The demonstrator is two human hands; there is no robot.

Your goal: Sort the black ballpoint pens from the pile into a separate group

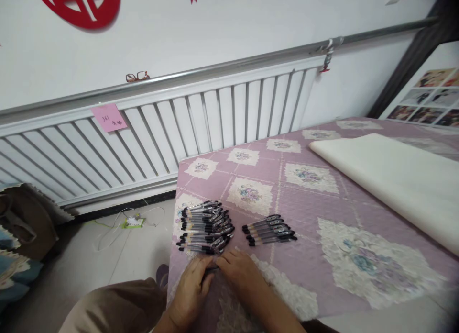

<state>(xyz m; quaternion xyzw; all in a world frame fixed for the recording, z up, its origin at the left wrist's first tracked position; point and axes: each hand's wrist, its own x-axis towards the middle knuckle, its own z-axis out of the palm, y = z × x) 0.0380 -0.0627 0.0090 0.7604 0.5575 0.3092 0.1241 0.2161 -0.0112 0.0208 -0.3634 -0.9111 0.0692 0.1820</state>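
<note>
Both hands rest on the near edge of a pink quilted bed cover (322, 204). My left hand (190, 290) and my right hand (238, 271) pinch the two ends of one black pen (211, 270) between their fingertips. Just beyond them lies a large heap of several black gel pens (204, 226). A smaller row of several black pens (269, 230) lies to the right of the heap.
A folded cream sheet (394, 180) lies on the right of the bed. A white radiator (161, 132) runs along the wall with a pink note (108, 117) and red glasses (137, 76) on top. A cable and power strip (132, 222) lie on the floor.
</note>
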